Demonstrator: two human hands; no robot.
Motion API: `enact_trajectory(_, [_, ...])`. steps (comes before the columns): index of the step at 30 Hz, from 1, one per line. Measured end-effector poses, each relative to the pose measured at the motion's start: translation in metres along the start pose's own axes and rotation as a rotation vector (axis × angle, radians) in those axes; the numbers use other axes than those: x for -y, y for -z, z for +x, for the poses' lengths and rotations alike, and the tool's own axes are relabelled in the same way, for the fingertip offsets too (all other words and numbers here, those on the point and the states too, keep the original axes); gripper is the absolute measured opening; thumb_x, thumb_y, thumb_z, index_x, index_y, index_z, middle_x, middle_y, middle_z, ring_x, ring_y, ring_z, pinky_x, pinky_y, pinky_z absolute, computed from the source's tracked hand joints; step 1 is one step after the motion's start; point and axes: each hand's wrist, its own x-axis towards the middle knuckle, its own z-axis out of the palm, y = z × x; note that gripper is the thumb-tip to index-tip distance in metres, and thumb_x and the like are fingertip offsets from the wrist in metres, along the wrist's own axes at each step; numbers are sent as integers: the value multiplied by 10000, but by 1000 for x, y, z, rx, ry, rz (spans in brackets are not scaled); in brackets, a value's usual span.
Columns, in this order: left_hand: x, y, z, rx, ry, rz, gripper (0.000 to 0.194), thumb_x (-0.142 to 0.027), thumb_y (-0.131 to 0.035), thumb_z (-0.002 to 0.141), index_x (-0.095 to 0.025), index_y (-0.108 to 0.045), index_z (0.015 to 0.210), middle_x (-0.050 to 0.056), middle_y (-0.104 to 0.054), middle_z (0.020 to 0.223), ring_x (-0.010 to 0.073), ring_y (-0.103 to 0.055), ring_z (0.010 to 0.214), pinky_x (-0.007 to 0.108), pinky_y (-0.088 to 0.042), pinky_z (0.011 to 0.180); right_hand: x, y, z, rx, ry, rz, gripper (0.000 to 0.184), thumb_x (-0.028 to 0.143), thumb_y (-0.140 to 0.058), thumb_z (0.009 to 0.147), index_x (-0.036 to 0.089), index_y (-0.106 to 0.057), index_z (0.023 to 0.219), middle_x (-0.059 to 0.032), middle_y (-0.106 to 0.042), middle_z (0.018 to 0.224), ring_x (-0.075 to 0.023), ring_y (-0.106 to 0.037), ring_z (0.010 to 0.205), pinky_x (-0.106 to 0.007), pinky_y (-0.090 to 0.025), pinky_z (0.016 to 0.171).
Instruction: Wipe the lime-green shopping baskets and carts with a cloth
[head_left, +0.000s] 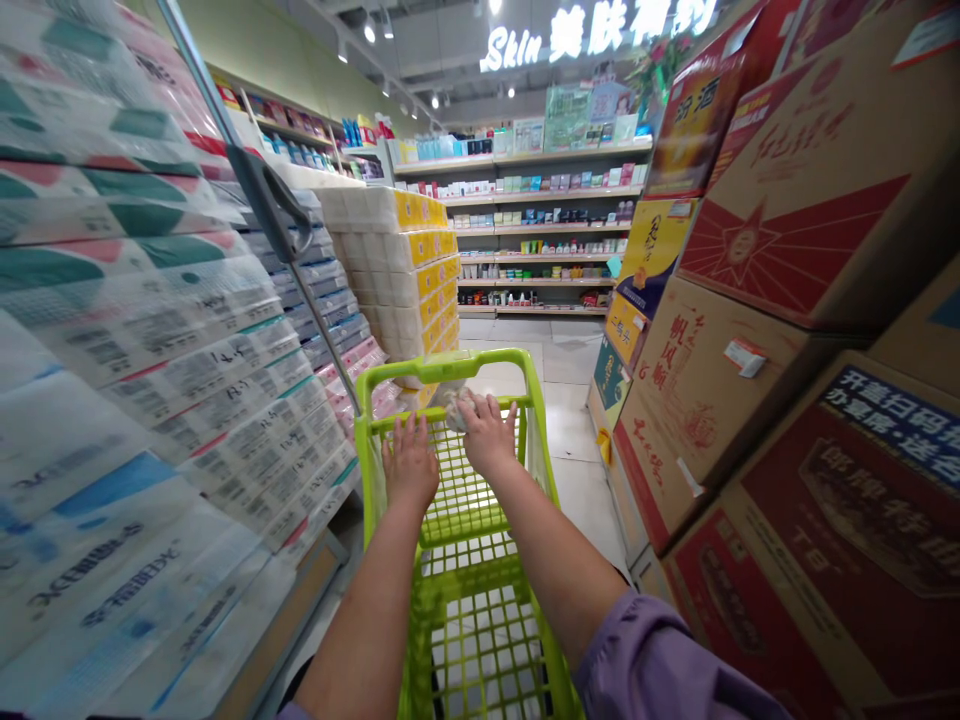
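Observation:
A lime-green plastic shopping basket cart (480, 580) with grid walls stands in front of me. My left hand (410, 465) rests on its near crossbar at the left, fingers spread, nothing held. On the right part of the same bar, my right hand (489, 435) presses a crumpled off-white cloth (456, 410) under its fingers. The cart's upper rim (450, 366) lies just beyond both hands. A metal pole (322, 320) with a grey grip (270, 205) leans up to the left from the cart's left corner; whether it is attached I cannot tell.
Stacked tissue packs (225, 430) line the left side, with paper rolls in yellow wrap (405, 260) farther on. Cardboard liquor cartons (720, 380) are piled on the right. Tiled floor (574, 400) runs between them to shelves of small products (540, 220) under a lit sign (596, 32).

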Motion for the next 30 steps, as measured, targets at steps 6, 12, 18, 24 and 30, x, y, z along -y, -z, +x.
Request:
enact_trajectory(6, [0, 0, 0, -11, -3, -14, 604, -197, -403, 864, -128, -331, 1459, 102, -306, 1541, 304, -190, 1446, 543, -273, 1138, -22, 1, 4, -155, -244, 25, 546, 134, -446, 832, 148, -458, 1378, -124, -418, 1444, -277, -256, 1370, -447, -127, 1157])
enact_trajectory(12, [3, -5, 0, -52, -45, -55, 588, -186, -414, 862, -94, -356, 1440, 123, -330, 1527, 308, -199, 1441, 483, -317, 1132, -21, -1, 2, -157, -140, 58, 522, 119, -450, 825, 194, -498, 1340, -73, -400, 1471, -253, -257, 1373, -414, -164, 1152])
enact_trajectory(18, [5, -9, 1, -72, -57, -74, 586, -188, -421, 863, -103, -353, 1439, 122, -335, 1525, 312, -195, 1441, 482, -324, 1131, -24, 0, 3, -165, -213, 59, 555, 135, -477, 809, 189, -469, 1361, -76, -379, 1484, -243, -233, 1388, -393, -196, 1138])
enact_trajectory(24, [6, -10, 1, -71, -68, -90, 599, -187, -430, 856, -97, -343, 1441, 132, -319, 1531, 324, -192, 1440, 506, -326, 1126, -22, -1, 2, -186, -271, 74, 562, 147, -463, 801, 201, -467, 1360, -60, -367, 1498, -248, -233, 1383, -422, -249, 1104])
enact_trajectory(30, [6, -11, 1, -70, -64, -102, 589, -183, -425, 860, -92, -350, 1437, 135, -328, 1526, 324, -180, 1443, 509, -324, 1130, -22, -2, 3, -144, -199, 63, 543, 134, -426, 821, 240, -487, 1350, -31, -377, 1494, -233, -244, 1377, -446, -159, 1140])
